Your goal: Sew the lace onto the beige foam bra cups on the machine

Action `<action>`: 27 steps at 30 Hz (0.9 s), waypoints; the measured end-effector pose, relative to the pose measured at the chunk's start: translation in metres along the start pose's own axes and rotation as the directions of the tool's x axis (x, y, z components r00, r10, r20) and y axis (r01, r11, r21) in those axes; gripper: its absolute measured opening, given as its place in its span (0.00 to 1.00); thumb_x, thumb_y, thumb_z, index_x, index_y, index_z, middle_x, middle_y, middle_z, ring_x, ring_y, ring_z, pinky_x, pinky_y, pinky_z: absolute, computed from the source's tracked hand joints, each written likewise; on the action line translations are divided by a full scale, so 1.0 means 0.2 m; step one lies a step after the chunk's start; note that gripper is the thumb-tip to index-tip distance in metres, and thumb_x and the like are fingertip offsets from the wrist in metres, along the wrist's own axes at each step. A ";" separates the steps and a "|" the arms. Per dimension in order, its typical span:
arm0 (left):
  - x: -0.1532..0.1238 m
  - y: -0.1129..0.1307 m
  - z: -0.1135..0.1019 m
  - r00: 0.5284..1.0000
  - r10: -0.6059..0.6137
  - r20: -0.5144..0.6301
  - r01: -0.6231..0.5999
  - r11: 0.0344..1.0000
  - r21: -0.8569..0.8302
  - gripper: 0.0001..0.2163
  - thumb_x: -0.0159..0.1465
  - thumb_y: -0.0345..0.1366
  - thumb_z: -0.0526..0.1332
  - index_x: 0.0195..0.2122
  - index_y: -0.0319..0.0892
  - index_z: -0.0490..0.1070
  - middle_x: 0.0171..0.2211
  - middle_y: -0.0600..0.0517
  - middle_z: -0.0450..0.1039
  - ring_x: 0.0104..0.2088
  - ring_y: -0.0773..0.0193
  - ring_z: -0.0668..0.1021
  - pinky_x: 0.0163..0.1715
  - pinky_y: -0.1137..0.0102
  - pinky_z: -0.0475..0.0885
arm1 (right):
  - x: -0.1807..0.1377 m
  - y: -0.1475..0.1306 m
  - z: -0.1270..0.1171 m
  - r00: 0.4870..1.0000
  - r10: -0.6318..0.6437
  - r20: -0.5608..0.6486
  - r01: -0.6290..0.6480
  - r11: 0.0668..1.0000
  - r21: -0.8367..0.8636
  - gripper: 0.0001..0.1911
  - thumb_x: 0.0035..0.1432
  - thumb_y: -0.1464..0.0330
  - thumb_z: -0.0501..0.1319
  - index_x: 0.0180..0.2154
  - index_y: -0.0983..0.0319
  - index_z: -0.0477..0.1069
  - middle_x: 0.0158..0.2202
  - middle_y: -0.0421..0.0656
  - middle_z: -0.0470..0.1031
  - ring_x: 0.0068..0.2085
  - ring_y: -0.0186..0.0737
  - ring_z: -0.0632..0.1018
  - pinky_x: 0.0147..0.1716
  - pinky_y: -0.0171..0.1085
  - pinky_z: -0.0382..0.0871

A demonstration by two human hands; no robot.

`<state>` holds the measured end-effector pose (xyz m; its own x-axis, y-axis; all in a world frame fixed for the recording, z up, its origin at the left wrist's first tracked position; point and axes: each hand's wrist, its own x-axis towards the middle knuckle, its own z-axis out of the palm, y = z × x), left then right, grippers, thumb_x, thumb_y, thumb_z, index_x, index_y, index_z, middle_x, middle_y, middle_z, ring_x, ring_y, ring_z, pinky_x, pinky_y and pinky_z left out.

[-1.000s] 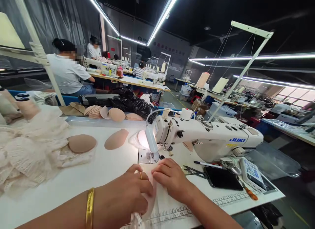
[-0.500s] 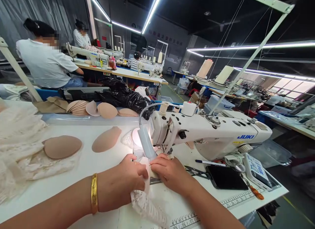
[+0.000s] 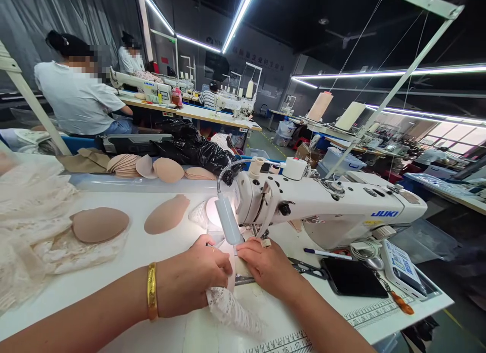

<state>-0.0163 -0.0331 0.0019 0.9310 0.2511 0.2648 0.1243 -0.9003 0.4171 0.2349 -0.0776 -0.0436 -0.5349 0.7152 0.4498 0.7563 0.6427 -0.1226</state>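
A white sewing machine (image 3: 334,201) stands on the table, with a lamp (image 3: 229,221) lit beside its needle area. Just in front of the needle, my left hand (image 3: 197,272) is closed on white lace fabric (image 3: 231,310), whose end trails toward me. My right hand (image 3: 264,264) lies close by with its fingers pressed together at the fabric's edge; what sits under its fingertips is hidden. The needle itself is covered by the lamp and my hands. Left of the machine lie beige oval pads (image 3: 100,224) on lace and a single beige pad (image 3: 167,214).
Lace fabric (image 3: 34,211) is heaped at the left. More beige pads (image 3: 169,169) line the table's far edge, before a black plastic bag (image 3: 197,145). Scissors (image 3: 309,268), a pen (image 3: 326,253) and a phone (image 3: 353,277) lie at the right. Co-workers sit beyond.
The whole view has shifted slightly, so things appear a little further right. Both hands stay by the needle area, and the lace still hangs from my left hand.
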 end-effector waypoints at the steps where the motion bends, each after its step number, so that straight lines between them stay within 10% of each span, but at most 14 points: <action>1: 0.00 0.00 0.00 1.000 0.000 0.002 0.000 1.000 -0.003 0.09 0.53 0.21 0.63 0.23 0.42 0.71 0.41 0.52 0.81 0.34 0.62 0.77 0.50 0.60 0.60 | 0.00 0.00 0.00 1.000 0.001 -0.001 -0.001 1.000 0.006 0.19 0.70 0.78 0.53 0.49 0.55 0.78 0.43 0.43 0.85 0.44 0.43 0.81 0.43 0.39 0.71; 27: 0.03 -0.09 -0.01 0.995 -0.072 0.073 0.057 0.981 0.186 0.12 0.49 0.17 0.62 0.23 0.42 0.69 0.37 0.60 0.79 0.28 0.66 0.74 0.45 0.62 0.59 | -0.02 0.02 0.01 0.997 0.055 0.046 -0.053 0.998 -0.045 0.20 0.63 0.81 0.54 0.49 0.58 0.76 0.42 0.45 0.84 0.42 0.44 0.81 0.43 0.38 0.73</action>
<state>-0.0139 -0.0140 -0.0020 0.9422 0.2885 0.1702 0.2388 -0.9349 0.2624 0.2391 -0.0768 -0.0477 -0.5089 0.7617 0.4011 0.8001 0.5904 -0.1061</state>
